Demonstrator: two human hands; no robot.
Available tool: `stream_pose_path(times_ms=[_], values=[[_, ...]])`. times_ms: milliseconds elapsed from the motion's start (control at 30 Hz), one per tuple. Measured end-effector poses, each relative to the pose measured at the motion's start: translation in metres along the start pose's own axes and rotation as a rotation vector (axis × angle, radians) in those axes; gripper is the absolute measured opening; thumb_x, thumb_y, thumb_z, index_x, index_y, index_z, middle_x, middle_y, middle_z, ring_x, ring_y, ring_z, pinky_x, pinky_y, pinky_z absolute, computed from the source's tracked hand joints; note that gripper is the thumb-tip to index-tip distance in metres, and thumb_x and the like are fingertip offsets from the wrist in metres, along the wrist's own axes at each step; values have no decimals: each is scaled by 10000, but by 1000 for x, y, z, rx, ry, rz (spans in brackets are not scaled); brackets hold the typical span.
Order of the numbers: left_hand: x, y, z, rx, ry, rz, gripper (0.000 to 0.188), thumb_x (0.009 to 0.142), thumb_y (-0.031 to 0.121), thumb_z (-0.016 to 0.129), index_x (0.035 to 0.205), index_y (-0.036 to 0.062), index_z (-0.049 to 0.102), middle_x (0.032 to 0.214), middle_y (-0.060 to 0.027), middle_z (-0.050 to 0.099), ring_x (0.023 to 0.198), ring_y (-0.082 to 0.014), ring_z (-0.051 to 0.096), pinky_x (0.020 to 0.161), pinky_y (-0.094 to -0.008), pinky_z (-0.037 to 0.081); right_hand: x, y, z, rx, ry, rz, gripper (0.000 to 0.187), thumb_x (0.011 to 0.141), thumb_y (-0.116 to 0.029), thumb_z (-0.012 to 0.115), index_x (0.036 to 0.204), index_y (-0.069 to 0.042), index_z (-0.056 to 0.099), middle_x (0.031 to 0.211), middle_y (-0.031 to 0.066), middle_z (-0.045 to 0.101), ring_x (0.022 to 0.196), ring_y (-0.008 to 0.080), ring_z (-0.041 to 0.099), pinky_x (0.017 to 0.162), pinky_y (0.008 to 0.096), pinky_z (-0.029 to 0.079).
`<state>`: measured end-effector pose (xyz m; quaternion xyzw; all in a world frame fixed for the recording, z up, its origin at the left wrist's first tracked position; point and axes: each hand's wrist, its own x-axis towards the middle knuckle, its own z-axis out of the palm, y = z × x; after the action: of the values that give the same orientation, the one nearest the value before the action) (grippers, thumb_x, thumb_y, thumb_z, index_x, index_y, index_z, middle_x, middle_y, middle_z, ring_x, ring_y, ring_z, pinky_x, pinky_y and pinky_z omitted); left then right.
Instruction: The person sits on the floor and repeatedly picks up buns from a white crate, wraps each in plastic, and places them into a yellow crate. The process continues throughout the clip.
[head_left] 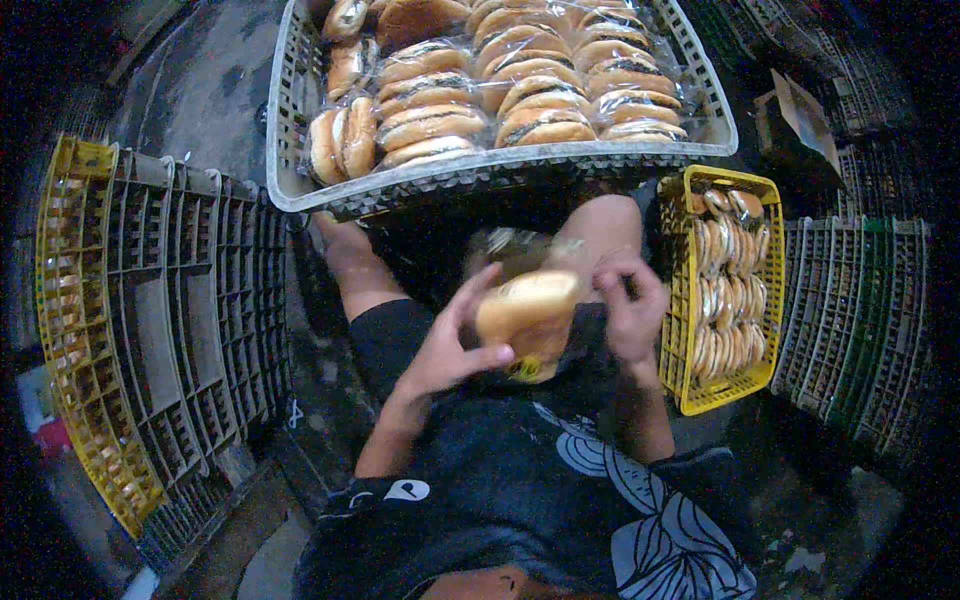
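My left hand (447,347) is wrapped round the left side of a bread bun (527,312), thumb across its near face. The bun appears to be in a clear plastic bag with a yellow print near its lower end; motion blurs it. Just right of the bun, my right hand (636,312) is raised with its fingers curled together. Whatever lies in those fingers is too small or blurred to name. Both hands are over my lap. Beyond them stands a grey plastic crate (500,172) filled with rows of bagged filled buns (430,125).
To the right, a yellow crate (685,400) holds rows of smaller buns (730,310). Stacked crates (160,310) rise on the left, with a yellow one (75,300) at their outer side. More crates (850,320) stand far right, below a cardboard box (800,125).
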<state>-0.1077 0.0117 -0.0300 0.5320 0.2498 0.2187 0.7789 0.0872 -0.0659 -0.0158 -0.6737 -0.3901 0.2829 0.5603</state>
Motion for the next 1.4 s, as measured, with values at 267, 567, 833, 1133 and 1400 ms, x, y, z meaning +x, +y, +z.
stream_pose_path(times_ms=[267, 567, 833, 1133, 1400], values=[[12, 12, -16, -427, -293, -3, 761, 670, 176, 688, 1272, -3, 259, 1275, -148, 350, 1169, -232, 363, 961, -320, 293, -4, -13, 25, 980, -393, 297, 182, 841, -225, 513, 818, -47, 483, 763, 30, 510, 712, 134, 477, 649, 253, 386], [1, 17, 9, -348, 83, 178, 873, 636, 49, 710, 1302, 19, 146, 1087, -170, 520, 1023, -224, 501, 898, -336, 379, -4, -5, 48, 563, -342, 149, 238, 844, -264, 511, 835, -31, 559, 858, 51, 577, 799, 135, 543, 713, 273, 436], [5, 2, 14, -504, 199, 57, 764, 675, -7, 673, 1292, 30, 226, 924, -115, 566, 881, -172, 546, 800, -286, 434, -9, -14, 30, 594, -320, 271, 273, 736, -84, 637, 993, -23, 565, 847, 43, 566, 797, 125, 531, 732, 243, 420], [6, 12, 27, -9, 382, 42, 579, 706, -33, 619, 1208, 2, 332, 834, -72, 577, 794, -118, 549, 738, -229, 435, -10, -21, 42, 696, -247, 227, 436, 709, 1, 646, 1086, -18, 427, 821, 48, 571, 828, 125, 558, 716, 239, 457], [-15, -4, 32, 163, 511, 110, 505, 740, 8, 618, 1118, 10, 284, 823, -100, 590, 759, -127, 566, 684, -229, 451, -23, -6, 50, 321, -153, 102, 222, 693, 39, 641, 856, -16, 501, 743, 66, 579, 712, 125, 571, 654, 232, 462]])
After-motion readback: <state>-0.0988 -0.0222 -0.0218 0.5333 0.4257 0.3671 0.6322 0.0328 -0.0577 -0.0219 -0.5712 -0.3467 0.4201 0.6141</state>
